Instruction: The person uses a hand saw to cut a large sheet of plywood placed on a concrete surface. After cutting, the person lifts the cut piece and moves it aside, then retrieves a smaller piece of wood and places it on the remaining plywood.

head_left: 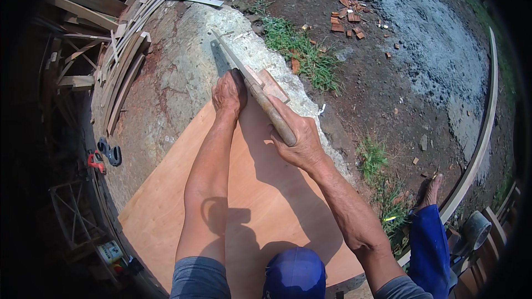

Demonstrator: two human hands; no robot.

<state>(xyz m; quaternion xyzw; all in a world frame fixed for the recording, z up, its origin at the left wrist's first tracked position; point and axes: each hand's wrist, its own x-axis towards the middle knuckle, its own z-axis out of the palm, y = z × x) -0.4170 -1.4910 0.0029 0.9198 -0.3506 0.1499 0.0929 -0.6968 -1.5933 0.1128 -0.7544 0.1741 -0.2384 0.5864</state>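
Observation:
My right hand (296, 135) is closed around the wooden handle of a handsaw (231, 51), whose long blade points away to the upper left. My left hand (229, 91) is closed at the far corner of a large plywood sheet (166, 199), beside the blade; its fingertips are partly hidden. A small pinkish wooden piece (271, 85) lies just right of the saw at that corner. My shadow falls across the plywood. My blue-clad knee (293, 274) is at the bottom, on or over the sheet.
Curved boards (124, 77) and stacked timber are at the left, near a red tool (95, 161). Grass (299, 55), brick rubble (346, 19) and gravel lie to the right. My bare foot (431, 191) is at lower right, beside a long board (481, 133) and a bucket (475, 227).

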